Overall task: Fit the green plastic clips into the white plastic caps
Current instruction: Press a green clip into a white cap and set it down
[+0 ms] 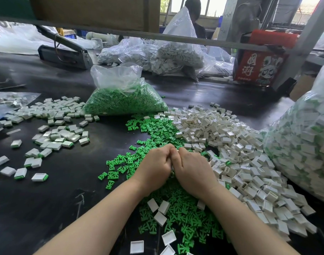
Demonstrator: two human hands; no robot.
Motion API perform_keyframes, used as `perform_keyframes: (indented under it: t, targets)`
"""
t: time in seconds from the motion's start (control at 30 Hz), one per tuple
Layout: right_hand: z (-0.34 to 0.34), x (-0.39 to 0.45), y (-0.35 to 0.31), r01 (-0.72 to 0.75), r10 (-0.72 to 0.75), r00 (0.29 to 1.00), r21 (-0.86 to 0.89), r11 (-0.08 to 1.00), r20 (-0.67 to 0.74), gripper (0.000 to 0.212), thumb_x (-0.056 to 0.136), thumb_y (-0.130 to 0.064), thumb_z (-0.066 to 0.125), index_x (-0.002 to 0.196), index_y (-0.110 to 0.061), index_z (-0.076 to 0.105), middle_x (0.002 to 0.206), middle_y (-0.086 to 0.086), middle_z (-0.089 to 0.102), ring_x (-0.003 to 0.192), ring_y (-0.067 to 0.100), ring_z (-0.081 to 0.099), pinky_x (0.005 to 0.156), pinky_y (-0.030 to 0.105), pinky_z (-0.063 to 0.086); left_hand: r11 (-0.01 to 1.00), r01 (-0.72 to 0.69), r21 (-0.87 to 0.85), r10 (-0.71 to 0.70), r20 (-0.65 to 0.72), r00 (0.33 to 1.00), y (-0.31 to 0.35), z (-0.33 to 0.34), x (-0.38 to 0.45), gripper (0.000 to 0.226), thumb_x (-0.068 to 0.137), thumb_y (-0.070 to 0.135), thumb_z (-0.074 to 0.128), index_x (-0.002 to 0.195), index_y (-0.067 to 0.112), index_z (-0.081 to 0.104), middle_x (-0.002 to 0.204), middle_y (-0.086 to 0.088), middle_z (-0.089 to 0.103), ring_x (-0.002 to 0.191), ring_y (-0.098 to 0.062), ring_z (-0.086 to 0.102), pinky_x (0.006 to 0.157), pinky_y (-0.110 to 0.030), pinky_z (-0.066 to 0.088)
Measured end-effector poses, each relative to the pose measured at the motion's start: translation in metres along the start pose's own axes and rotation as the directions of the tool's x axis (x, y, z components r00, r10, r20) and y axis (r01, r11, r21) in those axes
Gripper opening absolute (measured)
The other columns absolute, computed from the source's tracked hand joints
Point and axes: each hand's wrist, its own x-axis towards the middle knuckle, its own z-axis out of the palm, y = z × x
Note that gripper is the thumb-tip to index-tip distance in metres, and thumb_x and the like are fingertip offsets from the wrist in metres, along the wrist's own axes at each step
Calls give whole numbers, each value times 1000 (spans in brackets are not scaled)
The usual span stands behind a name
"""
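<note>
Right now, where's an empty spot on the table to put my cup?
Bare black tabletop shows near-left, bordered by the left forearm and the scattered assembled caps. Another strip lies behind the bag of green clips. Crowded: loose green clips in the middle, white caps right.

A small factory assembly floor, seen from a worker's seat at a long dark worktop [47, 199]. Loose green plastic clips [157, 133] and white plastic caps [240, 153] lie heaped in bulk across the centre and right of the frame, with finished pieces [56, 137] spread at left. Clear plastic sacks hold more stock: a bag of green clips [124, 100] at centre, bags of white parts [176, 56] behind it, a sack of assembled pieces [304, 144] at the right edge. A heat sealer [65, 52] sits at upper left, a red carton [258, 67] at upper right. Another worker [194, 17] stands by windows at top centre.
</note>
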Motion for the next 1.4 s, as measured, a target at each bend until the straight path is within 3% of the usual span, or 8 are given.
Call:
perform_keyframes:
  t: [0.13,0.23,0.3,0.43,0.67,1.0,1.17,1.4]
  targets:
    - [-6,3,3,-73,84,996,407,910,-9,37,104,-32,30,78,-20,52,68,1,59,65,18,54,63,40,43,969,4,-248,-20,-60,998,1,-3,2,21,100,19,55,80,17,63,62,3,57,57,-9,48,56,-35,42]
    - [-11,6,7,-126,206,978,707,696,-27,43,105,-27,30,86,-2,60,59,6,56,48,12,46,49,31,40,904,-3,-428,-33,-76,997,7,-6,3,14,92,34,58,90,24,67,69,15,64,66,0,56,61,-18,45]
    - [-15,6,9,-153,248,969,804,575,7,47,106,-25,28,89,1,63,56,9,54,43,11,44,42,23,37,865,17,-501,-75,-96,992,9,-6,3,19,87,36,60,99,23,68,85,13,70,80,5,62,73,-11,46]
    - [-20,6,8,-211,180,973,872,441,144,56,106,-39,26,94,0,65,59,13,58,44,16,43,41,24,34,859,17,-512,-76,-93,993,11,-8,2,28,90,35,59,112,22,71,112,-10,64,104,-8,63,92,-19,46]
    - [-15,7,9,-251,27,967,924,289,254,57,95,-49,41,97,4,62,73,13,62,57,17,49,52,33,26,854,4,-520,-60,-92,994,14,-6,2,20,96,16,61,113,12,71,81,-3,58,60,-7,54,63,-22,47]
    - [-16,5,7,-178,-25,979,909,377,202,35,90,-45,55,103,-18,72,65,-6,65,56,5,51,48,17,34,790,45,-612,-166,-141,976,24,-6,1,16,74,14,56,67,16,70,51,0,60,45,-12,51,47,-21,44]
    - [-13,5,5,-159,-13,984,919,361,176,45,86,-48,59,108,-10,70,67,-3,66,56,4,52,48,15,35,699,96,-709,-239,-105,965,27,0,1,15,72,14,56,71,7,69,51,-7,52,55,-27,46,59,-42,45]
    - [-10,5,5,-96,19,995,931,353,95,27,88,-36,60,90,-13,73,61,-2,61,53,5,53,46,14,40,629,91,-772,-243,-84,966,28,3,0,27,74,9,53,84,-13,65,53,-13,54,42,-17,49,44,-25,43]
